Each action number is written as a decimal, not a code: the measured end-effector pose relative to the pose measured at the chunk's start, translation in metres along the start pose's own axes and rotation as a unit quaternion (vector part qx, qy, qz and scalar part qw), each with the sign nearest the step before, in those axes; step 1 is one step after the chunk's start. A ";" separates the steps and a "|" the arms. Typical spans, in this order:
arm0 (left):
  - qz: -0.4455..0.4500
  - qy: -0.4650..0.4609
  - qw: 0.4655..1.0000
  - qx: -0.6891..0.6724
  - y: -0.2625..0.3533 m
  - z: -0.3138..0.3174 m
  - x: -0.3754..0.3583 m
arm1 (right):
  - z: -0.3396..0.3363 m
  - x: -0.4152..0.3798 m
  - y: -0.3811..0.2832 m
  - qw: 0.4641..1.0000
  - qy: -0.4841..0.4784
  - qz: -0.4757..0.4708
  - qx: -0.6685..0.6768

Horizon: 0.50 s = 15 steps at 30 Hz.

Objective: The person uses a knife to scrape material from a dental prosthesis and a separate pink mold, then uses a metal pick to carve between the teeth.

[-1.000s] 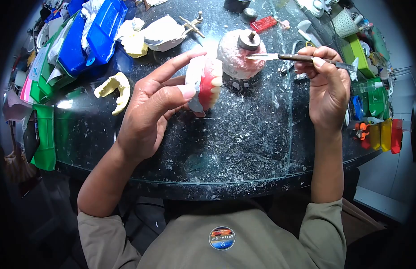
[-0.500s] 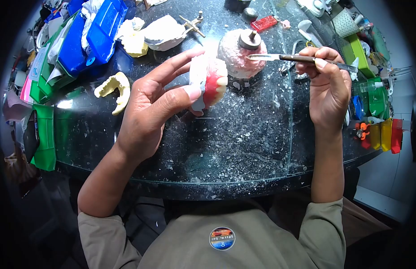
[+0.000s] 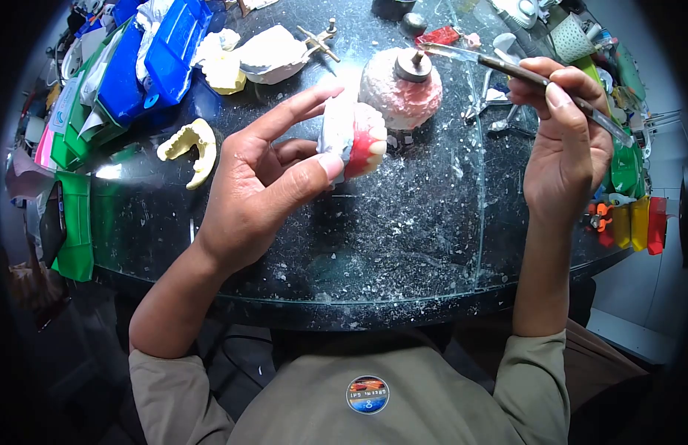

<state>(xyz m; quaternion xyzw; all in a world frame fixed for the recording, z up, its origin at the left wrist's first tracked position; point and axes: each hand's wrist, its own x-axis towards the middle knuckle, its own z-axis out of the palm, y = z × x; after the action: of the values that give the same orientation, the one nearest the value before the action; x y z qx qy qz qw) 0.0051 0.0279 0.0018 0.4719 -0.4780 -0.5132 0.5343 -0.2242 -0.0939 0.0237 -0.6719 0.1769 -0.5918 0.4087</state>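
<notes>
My left hand (image 3: pixel 266 182) grips a dental model (image 3: pixel 338 137), a white plaster base bearing pink-red wax and a row of cream teeth that face right. Thumb and fingers close round the plaster, and the model is held above the black table. Between the fingers and thumb of my right hand (image 3: pixel 570 137) is a wax knife (image 3: pixel 533 76), its blade pointing left, over a red wax block (image 3: pixel 438 37). Behind the model stands a round lump crusted in pink and white (image 3: pixel 399 100), with a dark metal spirit burner top (image 3: pixel 413 67).
A cream horseshoe-shaped cast (image 3: pixel 203 152) lies left of my left hand. Further back are plaster models (image 3: pixel 272 55) with a metal articulator part (image 3: pixel 319 41). Blue bins (image 3: pixel 173 52) line the left side, coloured bins (image 3: pixel 639 222) the right. White crumbs (image 3: pixel 403 245) litter the table (image 3: pixel 299 259).
My right hand has moved up and right, drawing the wax knife from the burner to over the red wax block. My left hand has shifted slightly right, turning the dental model a little.
</notes>
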 end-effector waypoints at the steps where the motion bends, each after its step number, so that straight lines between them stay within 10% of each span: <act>1: 0.004 -0.002 1.000 0.006 0.000 -0.001 0.000 | 0.000 0.000 0.000 1.000 0.001 0.000 0.000; 15: 0.003 -0.014 1.000 0.019 0.000 -0.002 -0.001 | 0.001 0.000 0.000 1.000 0.005 0.001 0.002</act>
<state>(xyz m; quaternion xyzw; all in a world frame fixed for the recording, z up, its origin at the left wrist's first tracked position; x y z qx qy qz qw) 0.0073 0.0289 0.0018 0.4731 -0.4962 -0.5087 0.5207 -0.2232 -0.0938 0.0240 -0.6679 0.1786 -0.5950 0.4097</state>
